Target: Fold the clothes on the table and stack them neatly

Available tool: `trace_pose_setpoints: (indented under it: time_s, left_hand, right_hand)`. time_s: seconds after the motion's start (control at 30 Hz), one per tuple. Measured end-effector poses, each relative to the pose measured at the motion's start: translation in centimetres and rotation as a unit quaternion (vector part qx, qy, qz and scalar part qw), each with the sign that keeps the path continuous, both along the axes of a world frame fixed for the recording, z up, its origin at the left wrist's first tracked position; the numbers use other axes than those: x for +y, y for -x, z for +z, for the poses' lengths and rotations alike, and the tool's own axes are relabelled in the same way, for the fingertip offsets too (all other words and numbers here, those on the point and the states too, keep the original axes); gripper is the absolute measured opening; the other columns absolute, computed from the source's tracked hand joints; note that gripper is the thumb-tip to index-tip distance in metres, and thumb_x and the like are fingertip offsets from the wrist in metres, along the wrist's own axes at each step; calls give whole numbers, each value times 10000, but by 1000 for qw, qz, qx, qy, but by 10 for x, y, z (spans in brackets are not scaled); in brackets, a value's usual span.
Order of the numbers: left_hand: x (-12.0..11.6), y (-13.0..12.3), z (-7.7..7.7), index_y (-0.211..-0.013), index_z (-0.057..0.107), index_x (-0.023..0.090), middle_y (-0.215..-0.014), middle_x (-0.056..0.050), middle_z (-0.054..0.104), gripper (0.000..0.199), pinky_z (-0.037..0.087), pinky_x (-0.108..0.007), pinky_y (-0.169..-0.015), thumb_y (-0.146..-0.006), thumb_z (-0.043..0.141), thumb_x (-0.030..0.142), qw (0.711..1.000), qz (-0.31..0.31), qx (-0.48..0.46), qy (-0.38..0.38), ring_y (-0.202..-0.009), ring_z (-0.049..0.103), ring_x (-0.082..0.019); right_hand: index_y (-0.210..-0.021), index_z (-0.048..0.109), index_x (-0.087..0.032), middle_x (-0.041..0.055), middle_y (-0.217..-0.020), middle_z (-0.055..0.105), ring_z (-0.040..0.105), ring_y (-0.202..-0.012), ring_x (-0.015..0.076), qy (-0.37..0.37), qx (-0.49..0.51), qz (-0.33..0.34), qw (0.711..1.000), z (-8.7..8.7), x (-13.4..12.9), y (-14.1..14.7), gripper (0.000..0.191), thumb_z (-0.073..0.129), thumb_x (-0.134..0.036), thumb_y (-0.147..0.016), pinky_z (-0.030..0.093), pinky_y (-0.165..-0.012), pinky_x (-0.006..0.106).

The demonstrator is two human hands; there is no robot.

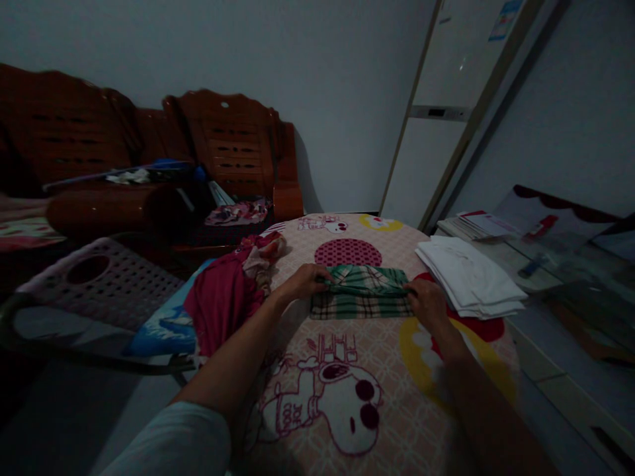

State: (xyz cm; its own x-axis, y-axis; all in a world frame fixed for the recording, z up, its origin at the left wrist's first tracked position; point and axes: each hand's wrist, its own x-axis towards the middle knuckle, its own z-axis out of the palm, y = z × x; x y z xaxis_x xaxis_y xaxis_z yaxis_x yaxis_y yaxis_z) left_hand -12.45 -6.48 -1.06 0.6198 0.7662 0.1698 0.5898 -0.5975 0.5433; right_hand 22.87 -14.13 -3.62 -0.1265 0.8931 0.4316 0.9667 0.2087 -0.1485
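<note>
A green plaid cloth garment (364, 305), partly folded over into a flat strip, lies on the table with the patterned cover (342, 347). My left hand (308, 281) pinches the left end of its upper layer. At the right end, my right hand (427, 303) grips the same layer between thumb and fingers. The layer is drawn out between both hands, its front edge a little above the plaid part lying beneath. Exactly what kind of garment it is cannot be made out.
White folded clothes (469, 274) lie stacked at the table's right edge. A crumpled magenta cloth (228, 301) heaps at the left edge, by a woven chair (106, 284). Wooden seats (228, 145) stand behind on the left, a tall white cabinet-like unit (436, 132) at the back right.
</note>
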Motion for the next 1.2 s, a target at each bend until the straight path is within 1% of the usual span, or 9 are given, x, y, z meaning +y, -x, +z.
trace_pose_setpoints:
  time_s: [0.3, 0.43, 0.5, 0.6, 0.7, 0.77, 0.87, 1.03, 1.2]
  left_hand:
    - [-10, 10, 5, -903, 757, 179, -928, -16, 737, 185, 463, -211, -786, -747, 659, 164, 996, -65, -17, 64, -859, 655, -158]
    - [-14, 7, 3, -835, 758, 170, -763, 4, 717, 142, 429, -191, -650, -762, 702, 278, 985, -106, 11, 132, -687, 617, -128]
    - [-16, 2, 5, -770, 733, 146, -666, 10, 672, 250, 398, -190, -588, -831, 649, 373, 985, -98, -10, 141, -613, 575, -113]
    - [-18, -16, 13, -829, 719, 137, -732, -5, 689, 320, 430, -203, -634, -928, 524, 371, 994, -64, -54, 77, -672, 602, -125]
    - [-19, -46, 17, -1089, 697, 177, -1072, -51, 724, 267, 482, -271, -873, -944, 480, 238, 996, -75, -53, -22, -979, 652, -178]
    - [-17, -68, 12, -1239, 631, 204, -1270, -78, 660, 341, 448, -331, -1014, -950, 450, 190, 991, -105, -34, -76, -1172, 598, -201]
    - [-14, -94, -11, -1384, 515, 182, -1428, -131, 546, 425, 385, -379, -1114, -971, 422, 214, 984, -133, 0, -121, -1336, 490, -218]
    - [-12, -104, -50, -1539, 275, 147, -1582, -188, 312, 625, 202, -503, -1199, -984, 419, 395, 974, -137, 127, -127, -1484, 273, -266]
    - [-15, -100, -50, -1567, 208, 154, -1608, -171, 252, 656, 159, -497, -1203, -999, 375, 435, 972, -142, 147, -117, -1501, 220, -272]
  right_hand:
    - [-911, 731, -175, 101, -945, 729, 634, -915, 250, 13, -10, 44, 999, 5, -11, -3, 263, 538, -111, -743, 427, -889, 369]
    - [-802, 741, -199, 75, -855, 742, 641, -852, 235, 52, -30, 49, 997, 6, -16, -8, 249, 524, -97, -739, 431, -870, 361]
    - [-795, 749, -195, 82, -851, 750, 647, -837, 235, 33, -12, 33, 999, 8, -16, -9, 260, 504, -111, -773, 442, -872, 368]
    - [-939, 760, -163, 112, -934, 752, 657, -882, 239, -23, 43, 33, 998, 12, -10, -4, 332, 451, -131, -824, 474, -886, 377]
    - [-1132, 720, -153, 128, -1098, 727, 641, -1041, 240, -40, 80, 91, 992, 6, 2, 12, 419, 395, -144, -868, 484, -960, 401]
    - [-1214, 687, -172, 125, -1232, 683, 600, -1165, 242, -33, 85, 123, 988, -5, 9, 23, 443, 375, -164, -900, 454, -1035, 447]
    - [-1301, 639, -178, 128, -1353, 616, 534, -1282, 256, -12, 72, 151, 986, -23, 15, 33, 452, 381, -197, -931, 406, -1098, 506]
    - [-1395, 558, -213, 107, -1420, 570, 500, -1334, 255, 47, 42, 156, 986, -46, 13, 30, 466, 402, -214, -955, 395, -1116, 521]
    - [-1348, 603, -192, 117, -1392, 595, 525, -1314, 257, 49, 64, 159, 984, -42, 8, 30, 434, 425, -225, -954, 403, -1118, 500]
